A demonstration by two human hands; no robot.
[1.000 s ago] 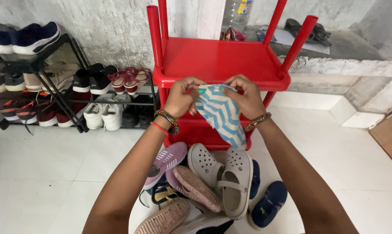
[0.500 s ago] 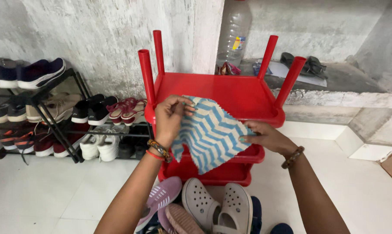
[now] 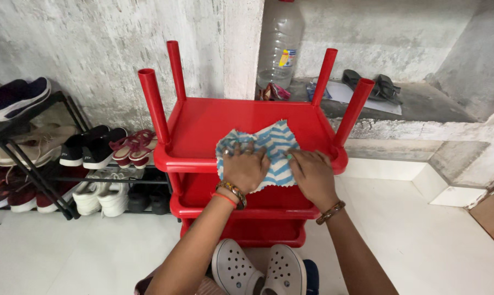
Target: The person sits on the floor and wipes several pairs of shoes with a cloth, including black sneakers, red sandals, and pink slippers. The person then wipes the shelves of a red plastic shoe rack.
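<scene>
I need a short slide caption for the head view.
Both hands, left and right, press a blue-and-white striped cloth on the top shelf of a red plastic rack.

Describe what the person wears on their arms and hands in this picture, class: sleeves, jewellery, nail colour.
Both forearms are bare, with no sleeves in view. The left hand has a beaded bracelet of dark and golden beads at the wrist, plus a thin red thread band just below it. The right hand has one brown beaded bracelet at the wrist. A fingernail on the right hand looks painted teal; no rings can be made out.
</scene>
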